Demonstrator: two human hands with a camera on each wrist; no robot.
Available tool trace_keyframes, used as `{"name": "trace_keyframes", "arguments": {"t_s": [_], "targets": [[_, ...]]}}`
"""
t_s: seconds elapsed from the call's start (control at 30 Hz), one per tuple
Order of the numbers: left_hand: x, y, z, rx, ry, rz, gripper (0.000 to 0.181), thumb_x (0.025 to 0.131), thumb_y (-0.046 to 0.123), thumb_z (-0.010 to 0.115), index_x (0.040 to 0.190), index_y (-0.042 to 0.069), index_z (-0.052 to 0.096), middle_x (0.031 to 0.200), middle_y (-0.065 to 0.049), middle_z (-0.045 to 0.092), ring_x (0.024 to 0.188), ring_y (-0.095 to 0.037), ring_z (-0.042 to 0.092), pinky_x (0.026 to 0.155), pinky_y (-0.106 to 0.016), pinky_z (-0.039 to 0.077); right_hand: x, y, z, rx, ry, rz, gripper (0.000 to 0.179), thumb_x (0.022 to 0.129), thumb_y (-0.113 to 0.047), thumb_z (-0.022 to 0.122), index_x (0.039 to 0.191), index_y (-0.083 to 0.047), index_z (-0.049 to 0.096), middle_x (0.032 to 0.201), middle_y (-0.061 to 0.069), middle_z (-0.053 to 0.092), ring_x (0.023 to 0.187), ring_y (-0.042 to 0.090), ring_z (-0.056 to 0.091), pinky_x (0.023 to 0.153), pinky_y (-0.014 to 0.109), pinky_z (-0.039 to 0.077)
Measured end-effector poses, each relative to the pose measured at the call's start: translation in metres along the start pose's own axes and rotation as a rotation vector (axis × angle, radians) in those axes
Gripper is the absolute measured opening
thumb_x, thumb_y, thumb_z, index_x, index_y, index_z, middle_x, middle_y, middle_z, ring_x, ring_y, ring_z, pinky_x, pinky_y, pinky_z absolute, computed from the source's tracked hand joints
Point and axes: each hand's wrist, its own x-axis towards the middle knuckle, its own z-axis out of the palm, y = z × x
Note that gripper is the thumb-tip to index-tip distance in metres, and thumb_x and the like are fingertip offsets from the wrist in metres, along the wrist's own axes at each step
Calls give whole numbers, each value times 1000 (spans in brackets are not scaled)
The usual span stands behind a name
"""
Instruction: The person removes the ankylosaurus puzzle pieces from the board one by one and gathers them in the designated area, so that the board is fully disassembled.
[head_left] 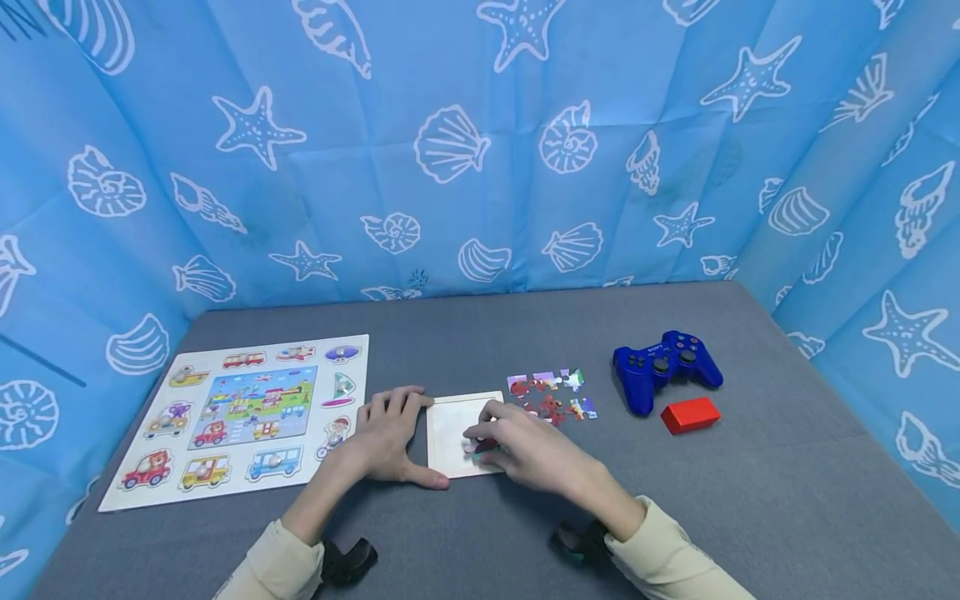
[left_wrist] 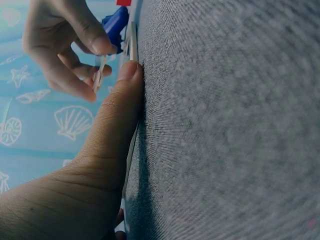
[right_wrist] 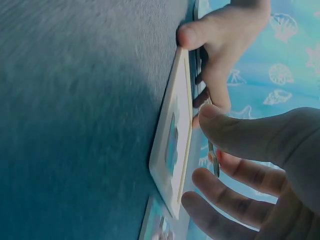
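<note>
A small, square, pale wooden puzzle tray [head_left: 448,425] lies in front of the person. The left hand [head_left: 386,437] holds its left side, with the thumb at the near corner and a finger at the far corner. Over the tray's right part, the right hand [head_left: 528,446] pinches a jigsaw piece [right_wrist: 214,159] between thumb and fingers; the piece is tilted on edge and clear of the tray. In the right wrist view, a teal-and-dark patch of puzzle [right_wrist: 171,150] shows inside the tray. Part of the tray is hidden beneath the right hand.
Loose jigsaw pieces [head_left: 558,396] lie just right of the tray, partly behind the right hand. A vehicle peg puzzle board [head_left: 176,383] occupies the left. A blue game controller [head_left: 663,367] and a red block [head_left: 690,415] sit to the right. A blue shell-patterned curtain [head_left: 480,208] borders the table.
</note>
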Motion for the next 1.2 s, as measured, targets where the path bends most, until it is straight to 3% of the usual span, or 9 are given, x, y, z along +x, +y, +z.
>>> {"name": "trace_keyframes", "arguments": {"t_s": [0.37, 0.87, 1.0, 1.2], "targets": [[0, 2, -2, 13, -30, -23, 109, 66, 71, 84, 149, 15, 40, 162, -16, 31, 143, -46, 28, 107, -67, 28, -19, 23, -14, -28, 64, 32, 27, 89, -10, 78, 116, -9, 76, 101, 0, 66, 85, 10, 56, 73, 24, 48], [0, 1, -1, 11, -9, -3, 110, 65, 73, 83, 148, 14, 40, 160, -17, 31, 139, -47, 30, 106, -67, 28, -50, 53, -32, -104, 54, 191, 32, 89, -12, 79, 121, -14, 76, 99, -2, 66, 79, 6, 49, 66, 21, 40], [2, -1, 1, 10, -12, -12, 111, 65, 72, 84, 149, 15, 40, 161, -16, 31, 140, -46, 29, 107, -67, 28, -53, 57, -32, -102, 39, 193, 31, 89, -13, 79, 119, -15, 76, 96, -3, 63, 76, 5, 46, 65, 21, 37], [1, -2, 2, 10, -11, -21, 110, 65, 71, 84, 151, 17, 39, 163, -15, 29, 142, -46, 27, 108, -67, 27, -56, 61, -31, -94, 30, 183, 30, 88, -12, 79, 118, -11, 76, 97, -2, 65, 80, 7, 53, 68, 22, 41]]}}
